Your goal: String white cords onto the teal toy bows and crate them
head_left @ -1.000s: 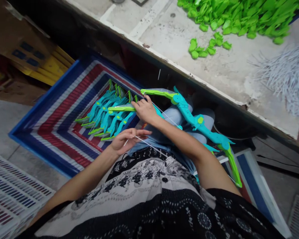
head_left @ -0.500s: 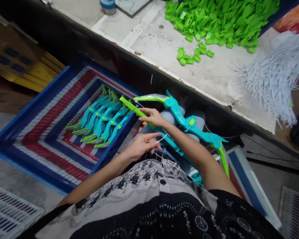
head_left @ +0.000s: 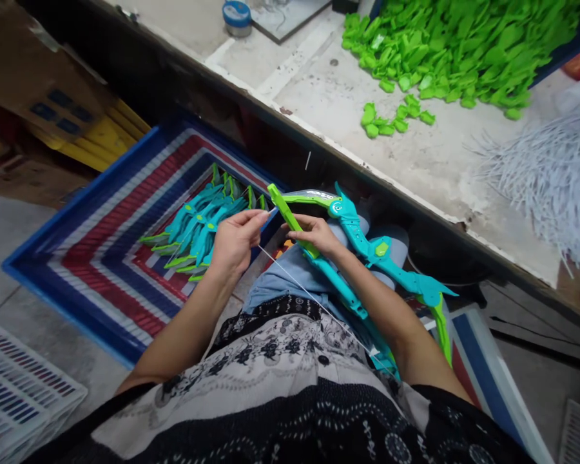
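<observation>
Across my lap lies a toy bow with a teal body [head_left: 341, 287] and a lime-green limb [head_left: 290, 216]. My right hand [head_left: 316, 235] is closed around that limb below its tip. Pinching the end of a white string [head_left: 294, 277] beside the limb's tip is my left hand [head_left: 239, 241]. The string slants down over my lap toward the bow's other end, partly behind my right forearm. Just beyond my right arm rests a second teal and green toy bow [head_left: 352, 225], with its far limb hanging to the right.
Several finished-looking bows [head_left: 203, 219] lie in a blue-rimmed striped crate [head_left: 43, 251] on the left. The worktable [head_left: 299, 84] carries a heap of green plastic pieces [head_left: 444, 51], a bundle of white strings [head_left: 551, 174] and a blue-lidded tin [head_left: 236, 16]. A white basket [head_left: 24, 380] stands lower left.
My left hand has moved up and left from my lap to the limb's tip, bringing the string end along. My right hand keeps its hold on the limb. The view has shifted slightly.
</observation>
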{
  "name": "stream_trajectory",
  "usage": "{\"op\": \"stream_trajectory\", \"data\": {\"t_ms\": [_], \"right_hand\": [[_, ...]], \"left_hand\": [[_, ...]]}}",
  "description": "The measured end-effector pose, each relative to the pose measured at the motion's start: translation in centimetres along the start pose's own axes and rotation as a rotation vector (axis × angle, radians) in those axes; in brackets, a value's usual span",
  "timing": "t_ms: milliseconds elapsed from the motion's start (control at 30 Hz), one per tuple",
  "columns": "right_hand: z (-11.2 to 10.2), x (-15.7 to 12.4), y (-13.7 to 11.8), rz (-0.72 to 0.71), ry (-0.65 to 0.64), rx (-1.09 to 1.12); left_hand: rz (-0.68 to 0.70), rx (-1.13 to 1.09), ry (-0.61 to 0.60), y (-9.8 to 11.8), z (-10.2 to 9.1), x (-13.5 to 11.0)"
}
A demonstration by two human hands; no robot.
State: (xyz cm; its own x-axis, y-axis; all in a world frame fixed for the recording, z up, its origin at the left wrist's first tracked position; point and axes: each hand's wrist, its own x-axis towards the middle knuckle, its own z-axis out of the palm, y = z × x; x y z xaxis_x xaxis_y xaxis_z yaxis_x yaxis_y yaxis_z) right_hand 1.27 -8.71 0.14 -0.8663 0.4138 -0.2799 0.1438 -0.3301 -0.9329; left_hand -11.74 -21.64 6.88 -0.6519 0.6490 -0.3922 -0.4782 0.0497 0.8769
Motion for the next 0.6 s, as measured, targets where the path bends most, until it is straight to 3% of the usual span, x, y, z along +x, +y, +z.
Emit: {"op": "stream_trajectory", "data": {"t_ms": [200,600], "right_hand": [[0.1,0.0,-0.2,0.020,0.012,-0.012],[0.1,0.0,-0.2,0.003,0.020,-0.019]], "left_hand": [[0.227,0.148,0.127,0.8,1.0,1.6],[0.348,0.210,0.125,0.2,1.6,2.1]]}}
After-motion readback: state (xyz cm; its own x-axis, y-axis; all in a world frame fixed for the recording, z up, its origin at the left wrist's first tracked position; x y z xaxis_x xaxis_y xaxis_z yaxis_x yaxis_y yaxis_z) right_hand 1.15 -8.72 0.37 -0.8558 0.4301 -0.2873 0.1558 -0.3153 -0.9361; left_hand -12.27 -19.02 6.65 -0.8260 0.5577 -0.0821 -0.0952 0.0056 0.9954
